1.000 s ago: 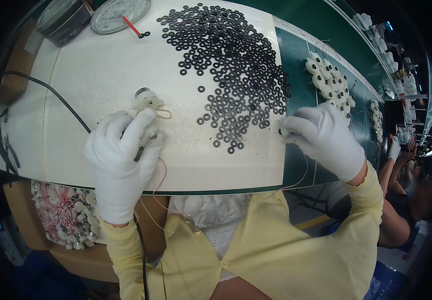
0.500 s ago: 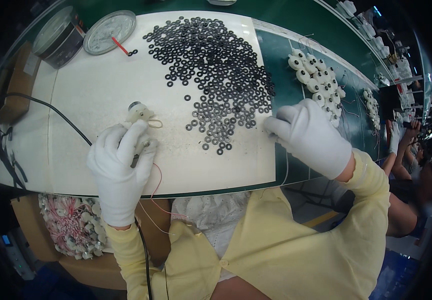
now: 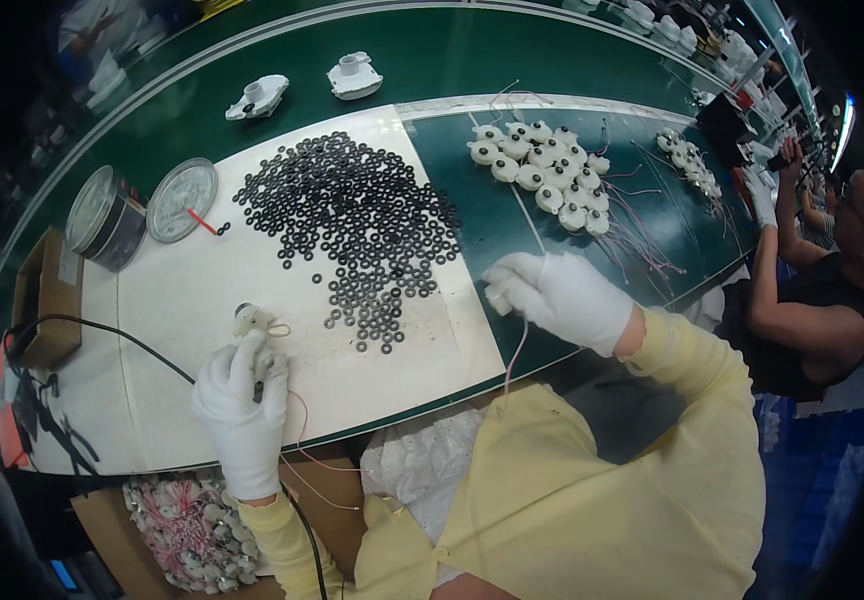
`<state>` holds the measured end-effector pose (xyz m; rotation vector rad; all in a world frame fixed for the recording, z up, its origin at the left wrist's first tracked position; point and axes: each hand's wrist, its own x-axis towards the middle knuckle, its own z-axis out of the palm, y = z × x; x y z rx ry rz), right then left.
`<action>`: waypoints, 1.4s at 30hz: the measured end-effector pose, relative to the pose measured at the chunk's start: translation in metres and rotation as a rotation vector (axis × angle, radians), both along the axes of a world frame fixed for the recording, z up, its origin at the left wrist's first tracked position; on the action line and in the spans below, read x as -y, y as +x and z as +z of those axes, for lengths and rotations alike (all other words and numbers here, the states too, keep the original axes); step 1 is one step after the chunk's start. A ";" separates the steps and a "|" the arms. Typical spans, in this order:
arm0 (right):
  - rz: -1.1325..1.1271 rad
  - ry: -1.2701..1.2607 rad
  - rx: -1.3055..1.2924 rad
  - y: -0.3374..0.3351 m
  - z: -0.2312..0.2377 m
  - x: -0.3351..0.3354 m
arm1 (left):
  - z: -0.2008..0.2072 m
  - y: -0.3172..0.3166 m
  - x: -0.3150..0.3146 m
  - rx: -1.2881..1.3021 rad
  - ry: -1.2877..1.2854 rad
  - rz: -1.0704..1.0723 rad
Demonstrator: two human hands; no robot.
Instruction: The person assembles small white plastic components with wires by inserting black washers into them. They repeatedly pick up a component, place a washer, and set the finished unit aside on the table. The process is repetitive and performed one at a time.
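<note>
My left hand (image 3: pixel 240 405), in a white glove, is closed around a small white plastic motor part (image 3: pixel 248 322) above the white sheet (image 3: pixel 187 320). A beige wire loop sticks out beside it, and thin pink and white wires trail over the table edge. My gloved right hand (image 3: pixel 567 298) pinches a small white piece (image 3: pixel 498 300) at the sheet's right edge. A pinkish wire (image 3: pixel 518 358) hangs below that hand. Between the hands and farther back spreads a pile of black rubber rings (image 3: pixel 347 205).
White motor parts (image 3: pixel 552 180) with black rings stand on the green mat, with another group (image 3: pixel 689 165) beyond. At left are a tub (image 3: pixel 107 225), its lid (image 3: pixel 182 200) with a red stick, and a cardboard box (image 3: pixel 50 300). A co-worker (image 3: pixel 802 320) sits at right.
The view has swung up and right, so the table appears lower and farther left. A white piece and wire now show at my right hand. My left hand still holds the motor part.
</note>
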<state>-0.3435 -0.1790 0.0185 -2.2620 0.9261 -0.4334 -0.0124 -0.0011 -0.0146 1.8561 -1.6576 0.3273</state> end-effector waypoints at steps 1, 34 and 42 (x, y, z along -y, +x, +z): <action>-0.047 0.033 0.040 -0.011 -0.006 0.000 | 0.000 -0.001 -0.001 0.009 0.014 0.004; -0.060 -0.463 -0.528 -0.025 0.020 -0.012 | -0.003 -0.003 0.000 0.110 0.035 -0.002; -0.165 -0.667 -0.453 -0.099 0.087 0.059 | 0.010 -0.002 -0.002 0.136 0.045 -0.075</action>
